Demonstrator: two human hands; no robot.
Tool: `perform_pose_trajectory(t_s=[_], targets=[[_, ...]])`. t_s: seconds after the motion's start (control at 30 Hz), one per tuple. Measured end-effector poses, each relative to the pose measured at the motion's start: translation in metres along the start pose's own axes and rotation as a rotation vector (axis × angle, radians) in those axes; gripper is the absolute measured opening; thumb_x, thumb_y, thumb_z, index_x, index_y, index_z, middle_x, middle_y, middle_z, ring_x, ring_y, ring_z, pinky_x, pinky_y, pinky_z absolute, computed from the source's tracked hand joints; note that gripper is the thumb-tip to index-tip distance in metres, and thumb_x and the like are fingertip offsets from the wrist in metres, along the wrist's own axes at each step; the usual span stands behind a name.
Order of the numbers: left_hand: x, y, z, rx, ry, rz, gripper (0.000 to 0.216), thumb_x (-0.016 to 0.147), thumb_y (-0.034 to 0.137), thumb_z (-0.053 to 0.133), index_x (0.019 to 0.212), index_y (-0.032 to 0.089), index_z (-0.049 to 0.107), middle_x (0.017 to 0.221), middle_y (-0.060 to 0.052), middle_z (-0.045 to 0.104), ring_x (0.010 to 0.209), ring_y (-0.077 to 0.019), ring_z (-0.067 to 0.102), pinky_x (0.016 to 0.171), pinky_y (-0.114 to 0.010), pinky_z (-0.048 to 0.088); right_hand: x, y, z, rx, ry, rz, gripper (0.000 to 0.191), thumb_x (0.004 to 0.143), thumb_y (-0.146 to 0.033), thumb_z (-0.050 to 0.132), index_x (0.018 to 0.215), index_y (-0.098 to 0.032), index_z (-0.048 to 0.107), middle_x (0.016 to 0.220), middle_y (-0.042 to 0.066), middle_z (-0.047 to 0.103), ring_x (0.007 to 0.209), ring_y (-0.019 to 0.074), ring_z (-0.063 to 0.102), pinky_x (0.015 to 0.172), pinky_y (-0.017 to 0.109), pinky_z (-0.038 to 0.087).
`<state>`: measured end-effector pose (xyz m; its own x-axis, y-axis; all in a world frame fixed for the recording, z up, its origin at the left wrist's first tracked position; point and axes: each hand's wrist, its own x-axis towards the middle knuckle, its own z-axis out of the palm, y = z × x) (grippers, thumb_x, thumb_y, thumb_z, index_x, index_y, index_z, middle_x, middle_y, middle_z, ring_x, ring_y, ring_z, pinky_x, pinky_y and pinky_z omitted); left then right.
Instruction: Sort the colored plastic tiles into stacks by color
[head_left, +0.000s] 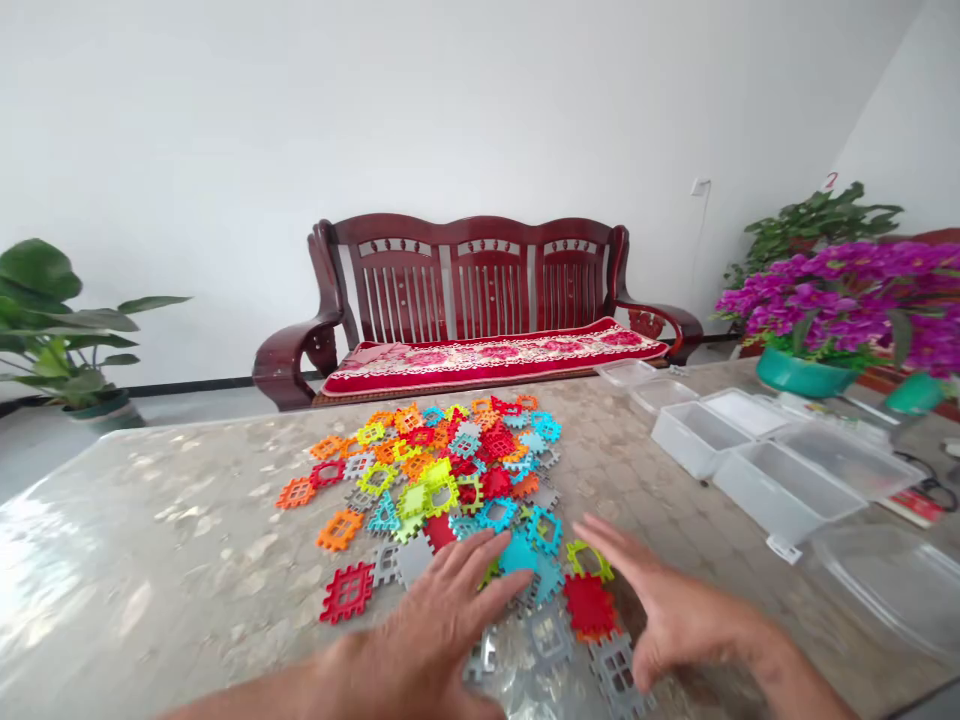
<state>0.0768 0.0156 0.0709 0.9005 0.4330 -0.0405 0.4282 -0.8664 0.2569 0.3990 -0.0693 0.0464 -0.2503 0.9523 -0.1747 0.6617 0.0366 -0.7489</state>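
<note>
A loose heap of plastic interlocking building tiles [439, 490] in red, orange, yellow-green, blue and grey lies on the table. Over its near edge, my left hand [435, 625] is spread palm down, thumb apart, hiding some of the tiles beneath. My right hand [679, 610] hovers or rests at the heap's right side, fingers stretched forward and thumb apart. Close to it are a solid red tile [589, 605], a yellow-green frame tile [589, 560] and a grey window tile [616, 668]. Between the hands lies a grey window tile [547, 635]. Neither hand shows anything in its grip.
Clear plastic boxes [780, 485] and a clear lid [892, 575] lie on the patterned table [225, 560] to the right, near dark-handled scissors [934, 488]. Purple flowers [847, 290] in a teal pot stand behind. Beyond the table is a wooden bench [480, 270]; a plant [67, 330] is at left.
</note>
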Motion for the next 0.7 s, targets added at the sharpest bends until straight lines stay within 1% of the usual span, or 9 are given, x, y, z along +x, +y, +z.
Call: perform_pose_trajectory(t_s=[0.07,0.13,0.17,0.23,0.33,0.4,0.5,0.6,0.7], targets=[[-0.008,0.016,0.016,0.047,-0.075,-0.091,0.110,0.061,0.049,0.084,0.155,0.038,0.028,0.166,-0.013,0.019,0.149,-0.0414,0.019,0.115,-0.064,0.025,-0.009,0.000,0.017,-0.099,-0.040,0.045,0.132,0.045,-0.042,0.093,0.156,-0.033,0.024,0.167,0.009,0.008,0.152,0.0354,0.009,0.122,0.052,0.015],[-0.004,0.022,0.025,0.083,-0.139,-0.195,0.104,0.067,0.043,0.082,0.156,0.038,0.028,0.166,-0.014,0.015,0.150,-0.0427,0.016,0.115,-0.066,0.022,-0.007,0.001,0.028,-0.209,-0.031,0.118,0.134,0.043,-0.040,0.093,0.157,-0.031,0.023,0.167,0.011,0.006,0.152,0.0370,0.007,0.122,0.053,0.014],[-0.001,0.023,0.028,0.101,-0.160,-0.233,0.098,0.072,0.040,0.079,0.155,0.037,0.029,0.166,-0.015,0.015,0.150,-0.0422,0.017,0.115,-0.065,0.022,-0.003,0.000,0.031,-0.262,-0.009,0.147,0.133,0.043,-0.039,0.093,0.157,-0.029,0.025,0.167,0.012,0.008,0.152,0.0376,0.008,0.122,0.053,0.014],[0.006,0.020,0.033,0.141,-0.166,-0.266,0.085,0.080,0.038,0.071,0.155,0.036,0.031,0.166,-0.014,0.018,0.149,-0.0400,0.021,0.115,-0.064,0.024,0.006,-0.003,0.032,-0.340,0.059,0.156,0.123,0.048,-0.036,0.090,0.155,-0.027,0.031,0.164,0.012,0.020,0.149,0.0368,0.018,0.121,0.051,0.017],[0.011,0.015,0.040,0.187,-0.093,-0.232,0.071,0.090,0.042,0.058,0.154,0.034,0.032,0.164,-0.013,0.027,0.144,-0.0379,0.032,0.111,-0.061,0.032,0.017,-0.013,0.031,-0.379,0.168,0.079,0.105,0.056,-0.030,0.082,0.151,-0.026,0.039,0.149,0.011,0.045,0.136,0.0318,0.040,0.116,0.045,0.030],[0.013,0.012,0.045,0.193,-0.018,-0.211,0.068,0.092,0.047,0.052,0.155,0.034,0.030,0.161,-0.012,0.033,0.138,-0.0369,0.038,0.108,-0.059,0.037,0.024,-0.021,0.033,-0.365,0.215,0.033,0.093,0.060,-0.025,0.077,0.147,-0.025,0.045,0.137,0.010,0.056,0.125,0.0293,0.049,0.110,0.041,0.037],[0.019,0.013,0.048,0.175,0.064,-0.221,0.069,0.091,0.047,0.053,0.155,0.033,0.029,0.155,-0.011,0.040,0.130,-0.0350,0.043,0.105,-0.055,0.041,0.037,-0.028,0.043,-0.305,0.295,-0.002,0.076,0.066,-0.018,0.067,0.140,-0.024,0.052,0.128,0.009,0.062,0.119,0.0269,0.054,0.105,0.039,0.041],[0.029,0.016,0.046,0.142,0.083,-0.268,0.065,0.088,0.039,0.058,0.149,0.029,0.039,0.143,-0.011,0.051,0.121,-0.0330,0.048,0.100,-0.050,0.046,0.053,-0.032,0.053,-0.212,0.371,0.004,0.065,0.067,-0.015,0.063,0.131,-0.021,0.058,0.123,0.010,0.066,0.113,0.0260,0.060,0.100,0.036,0.045],[0.036,0.016,0.043,0.107,0.118,-0.306,0.054,0.086,0.031,0.058,0.139,0.030,0.048,0.131,-0.009,0.057,0.115,-0.0314,0.051,0.094,-0.046,0.049,0.064,-0.036,0.057,-0.074,0.418,0.092,0.044,0.068,-0.022,0.065,0.112,-0.020,0.065,0.103,0.008,0.073,0.091,0.0248,0.066,0.082,0.034,0.051]])
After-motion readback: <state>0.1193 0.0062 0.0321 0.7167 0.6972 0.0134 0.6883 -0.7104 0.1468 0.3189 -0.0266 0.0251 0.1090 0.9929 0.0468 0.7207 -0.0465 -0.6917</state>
